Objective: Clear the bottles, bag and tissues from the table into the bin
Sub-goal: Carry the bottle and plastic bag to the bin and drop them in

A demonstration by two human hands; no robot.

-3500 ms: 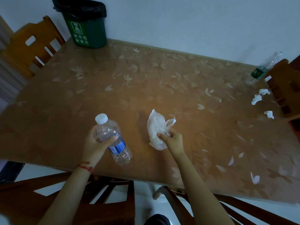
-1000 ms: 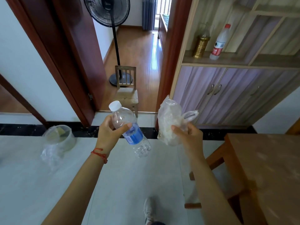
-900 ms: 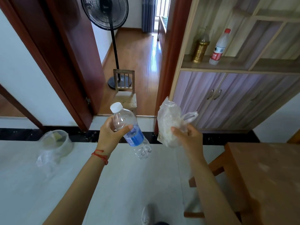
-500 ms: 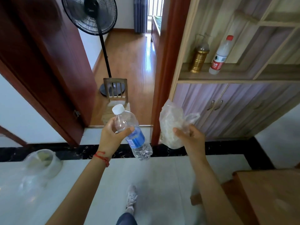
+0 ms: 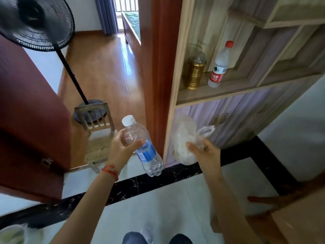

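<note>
A clear bottle [image 5: 140,145] is held, tilted, in the closed left grip [image 5: 121,152]; a crumpled plastic bag [image 5: 182,143] is pinched in the right grip [image 5: 205,152].

Looks like someone's home: standing fan [image 5: 35,22] in a doorway, wooden floor [image 5: 105,71], built-in cabinet [image 5: 246,110] with bottles [image 5: 219,67] on its shelf.

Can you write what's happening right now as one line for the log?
left hand: holds capped bottle | right hand: holds plastic bag | place: off the table, facing doorway | bin: not in view
</note>
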